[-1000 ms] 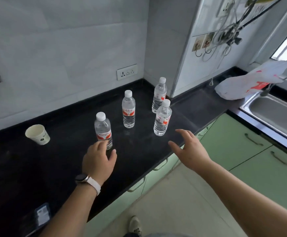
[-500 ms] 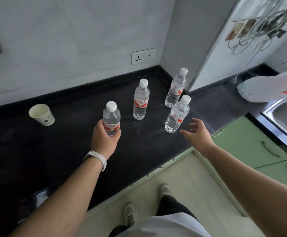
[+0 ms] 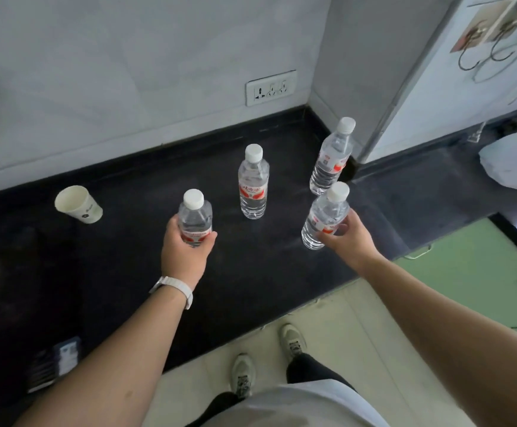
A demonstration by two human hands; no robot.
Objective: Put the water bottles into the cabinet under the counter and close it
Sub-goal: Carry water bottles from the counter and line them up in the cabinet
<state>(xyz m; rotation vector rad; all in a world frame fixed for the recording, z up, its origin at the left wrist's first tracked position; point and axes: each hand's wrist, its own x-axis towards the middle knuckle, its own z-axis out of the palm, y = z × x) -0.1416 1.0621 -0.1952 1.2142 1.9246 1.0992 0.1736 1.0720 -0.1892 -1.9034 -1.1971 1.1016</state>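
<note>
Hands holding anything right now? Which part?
Left hand wraps the lower body, at the label, of the nearest-left water bottle. Right hand grips the near-right bottle around its labelled middle.

On the counter, the left hand wraps one bottle and the right hand another; a third bottle stands between and beyond them, a fourth behind the right hand, a cup left of the left hand

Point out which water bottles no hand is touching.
Two: the middle bottle standing alone behind the hands, and the far-right bottle by the wall corner. The left hand and right hand grip the other two.
</note>
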